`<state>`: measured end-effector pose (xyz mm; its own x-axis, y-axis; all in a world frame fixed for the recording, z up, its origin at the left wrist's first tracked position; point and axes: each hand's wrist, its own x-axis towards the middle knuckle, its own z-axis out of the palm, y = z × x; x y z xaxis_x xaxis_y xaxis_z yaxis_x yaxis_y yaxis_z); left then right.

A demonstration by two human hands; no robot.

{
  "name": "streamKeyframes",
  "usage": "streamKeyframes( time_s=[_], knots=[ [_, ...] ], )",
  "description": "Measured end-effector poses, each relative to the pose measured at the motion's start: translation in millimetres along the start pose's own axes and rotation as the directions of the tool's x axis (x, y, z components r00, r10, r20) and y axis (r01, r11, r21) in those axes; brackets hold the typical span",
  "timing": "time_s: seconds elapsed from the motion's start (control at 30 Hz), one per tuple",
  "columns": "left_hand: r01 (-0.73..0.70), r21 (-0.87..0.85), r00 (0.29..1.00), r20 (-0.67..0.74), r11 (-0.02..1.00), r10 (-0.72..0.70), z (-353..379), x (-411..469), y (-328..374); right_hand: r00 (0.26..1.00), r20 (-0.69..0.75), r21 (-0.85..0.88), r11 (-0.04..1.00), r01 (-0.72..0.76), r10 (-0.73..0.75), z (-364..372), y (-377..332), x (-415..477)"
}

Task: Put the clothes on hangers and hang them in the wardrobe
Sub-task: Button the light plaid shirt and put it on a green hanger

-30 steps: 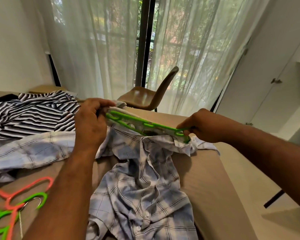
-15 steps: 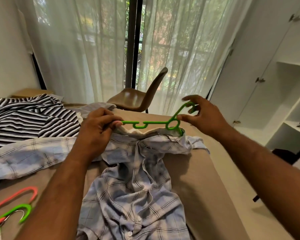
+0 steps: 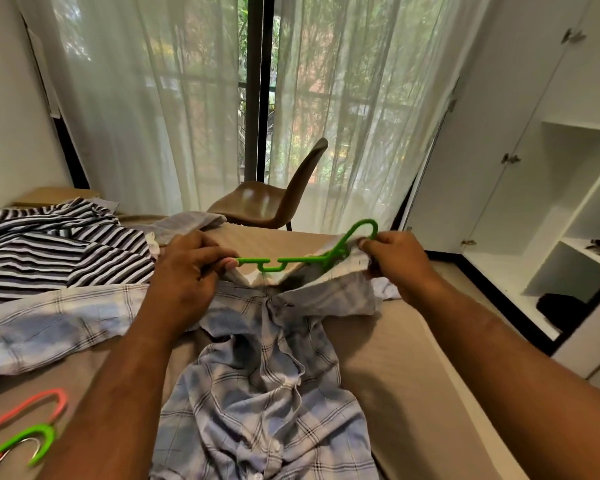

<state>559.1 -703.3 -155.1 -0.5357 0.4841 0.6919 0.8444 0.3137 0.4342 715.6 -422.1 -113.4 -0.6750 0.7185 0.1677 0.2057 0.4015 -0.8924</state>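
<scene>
Two hands were seen over the bed [image 3: 395, 358]. One green hanger [image 3: 291, 260] was held between them, just above the collar of one plaid shirt [image 3: 264, 393] that was spread front-up on the bed. The left hand [image 3: 187, 271] was closed on the hanger's left end, its fingers [image 3: 230, 263] pinched together round the tip. The right hand [image 3: 395, 265] was curled on the collar cloth at the foot of the hook, and the hook rose above its knuckles. The hanger's right half was hidden inside the collar.

One striped garment [image 3: 49, 251] was laid at the far left. A length of plaid cloth [image 3: 59, 323] was stretched beside it; whether it was a sleeve or a second shirt could not be told. Two spare hangers were counted at the lower left, one pink hanger [image 3: 32, 407] and a second green hanger [image 3: 25, 441] touching it, with a further scrap of pink cut off by the edge. One chair [image 3: 267, 206] was stood past the bed, and one wardrobe [image 3: 534, 168] was seen at the right, with open shelves beside its doors.

Half a second earlier the right hand had been spread loosely about the hook; now cloth was gripped instead. The left hand's pinch was unchanged.
</scene>
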Motion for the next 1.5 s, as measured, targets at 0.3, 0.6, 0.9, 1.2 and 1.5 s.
streamKeyframes(
  time_s=[0.3, 0.6, 0.9, 1.2, 1.5],
  knots=[
    [0.098, -0.101, 0.994, 0.066, 0.990, -0.092, -8, -1, -6, 0.972, 0.118, 0.396, 0.888, -0.235, 0.205, -9, -24, -3],
    [0.101, -0.163, 0.995, 0.021, 0.981, -0.099, -7, 0, 8, 0.732, 0.332, -0.580, 0.483, 0.656, -0.595, -9, -34, -9],
    [0.247, -0.326, 0.969, 0.115, 0.913, -0.221, -19, -3, 5, 0.640, 0.613, -0.517, 0.377, 0.769, -0.464, -22, -38, -6],
    [0.085, -0.450, 0.996, 0.034, 0.889, -0.078, -15, 7, 69, 0.600, 0.704, -0.555, 0.233, 0.799, -0.381, 24, -50, -42],
    [0.147, -0.270, 0.989, 0.007, 0.952, -0.151, -7, 4, 64, 0.499, 0.501, -0.382, 0.336, 0.861, -0.707, 7, -106, -37]
  ],
)
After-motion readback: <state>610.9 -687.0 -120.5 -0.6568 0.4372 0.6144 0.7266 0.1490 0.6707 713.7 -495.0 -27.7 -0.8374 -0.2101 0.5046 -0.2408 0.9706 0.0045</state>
